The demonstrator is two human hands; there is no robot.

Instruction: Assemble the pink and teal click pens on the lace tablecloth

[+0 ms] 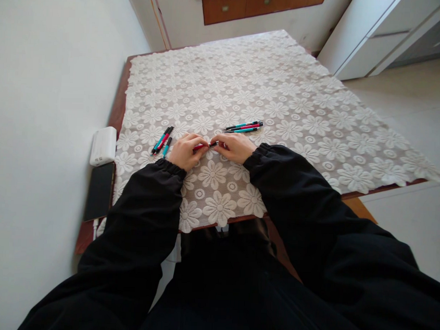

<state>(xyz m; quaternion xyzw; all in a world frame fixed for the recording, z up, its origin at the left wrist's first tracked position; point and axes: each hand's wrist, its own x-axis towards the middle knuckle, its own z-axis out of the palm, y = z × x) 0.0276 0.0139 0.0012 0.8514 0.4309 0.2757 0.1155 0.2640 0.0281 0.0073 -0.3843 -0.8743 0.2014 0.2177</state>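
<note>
Left hand (pixel 184 151) curled around the red end of a pen (pixel 205 146), fingertips pinching the barrel; right hand (pixel 234 147) closed in a matching pinch on the dark end. Pen held level just above the lace tablecloth (pixel 297 115), spanning the small gap between both hands, near the front edge of the table (pixel 118 108). Whether the barrel is already parted at its middle: cannot tell, too small.

Left of the hands, three pens (pixel 163 140) lying close together, teal and red with black ends. Beyond the right hand, another group of pens (pixel 244 126) laid nearly parallel, apart from the fingers. At the far left table edge, a white power bank (pixel 103 145) and a dark phone (pixel 100 190), both well clear of the work.

Step in hand, judged from the opposed grips: working the two halves of one pen against each other, by twisting or pulling. Next move calls for a firm hold at each end, force kept along the barrel's axis, and any small inner parts kept over the cloth rather than past the table edge.
</note>
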